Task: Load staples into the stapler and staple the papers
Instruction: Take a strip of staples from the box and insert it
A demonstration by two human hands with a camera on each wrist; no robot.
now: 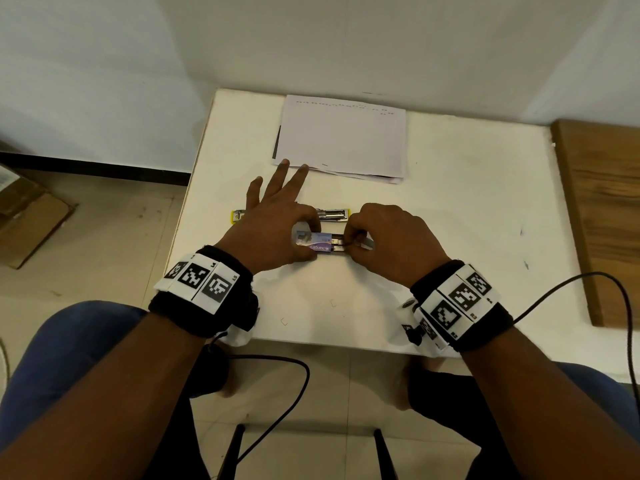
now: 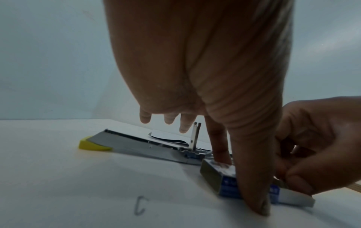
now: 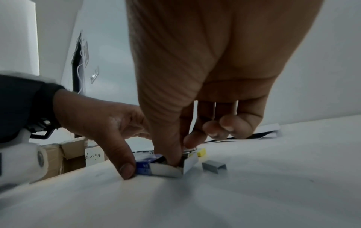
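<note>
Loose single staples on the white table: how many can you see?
2: one thin bent wire staple nearest the viewer, another slightly right of and beyond it; more may be hidden.

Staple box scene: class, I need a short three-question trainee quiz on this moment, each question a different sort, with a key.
1. True or false: the stapler lies opened flat on the table.
2. Which hand steadies the staple box? A left hand; B right hand.
3. Fill in: the papers lie at the table's ___ edge.

Key: 1 true; 2 A; 3 far.
</note>
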